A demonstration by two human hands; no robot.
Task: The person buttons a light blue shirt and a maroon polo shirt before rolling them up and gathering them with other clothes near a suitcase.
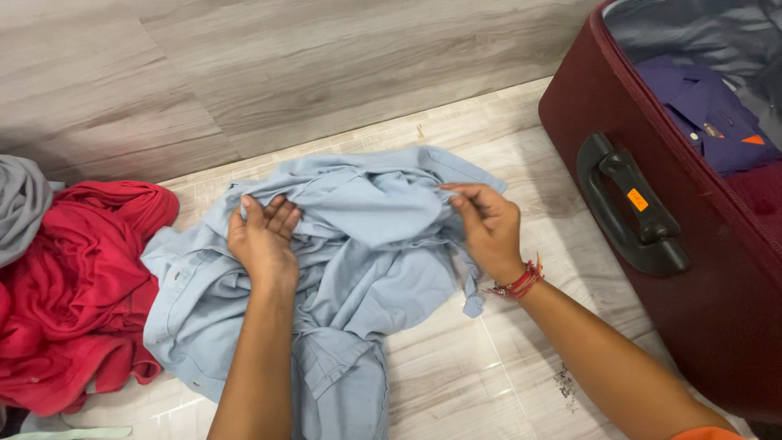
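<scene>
Pale blue and badly crumpled, the shirt (pixel 342 261) lies in a heap on the tiled floor (pixel 489 367), sleeves and placket twisted under one another, so by the look of it the straightening is only starting: no side lies flat and no fold is made. One purple shirt (pixel 700 110) already lies folded inside the open maroon suitcase (pixel 652 310) at the right, while a red garment (pixel 73 277) and a grey one (pixel 20 204) wait bunched at the left. The left hand (pixel 262 238) rests palm down on the cloth near the collar, fingers curled into a ridge of fabric. The right hand (pixel 489 224), a red thread band at its wrist, pinches an upper edge between thumb and fingertips, forearm angled in from the lower right.
</scene>
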